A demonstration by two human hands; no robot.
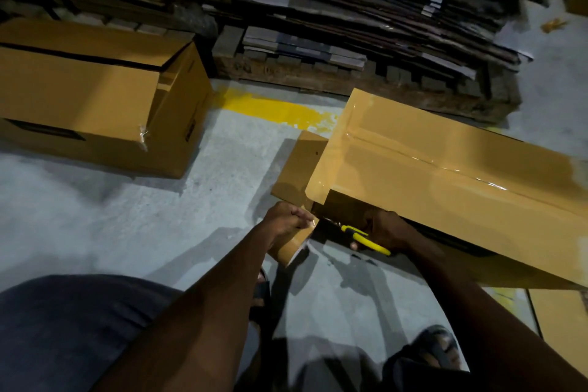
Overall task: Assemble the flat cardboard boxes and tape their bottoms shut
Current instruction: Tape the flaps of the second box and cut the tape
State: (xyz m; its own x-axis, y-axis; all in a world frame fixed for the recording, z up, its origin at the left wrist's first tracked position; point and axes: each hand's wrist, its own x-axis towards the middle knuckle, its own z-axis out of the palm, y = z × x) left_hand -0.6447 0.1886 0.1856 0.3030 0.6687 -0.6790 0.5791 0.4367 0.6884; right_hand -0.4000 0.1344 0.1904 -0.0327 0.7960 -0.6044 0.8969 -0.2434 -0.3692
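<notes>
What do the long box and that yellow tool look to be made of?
The long box looks like brown cardboard, by its folded flaps and creases; the glossy strip along its seam looks like clear tape. The yellow tool, held in the right hand, seems smooth plastic, judging by its even sheen.

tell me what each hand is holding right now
Left hand: closed, gripping a roll of brown tape.
Right hand: closed, holding a yellow utility knife.

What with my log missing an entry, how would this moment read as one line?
left hand: holds tape roll | right hand: grips yellow cutter | box: upper seam taped
</notes>
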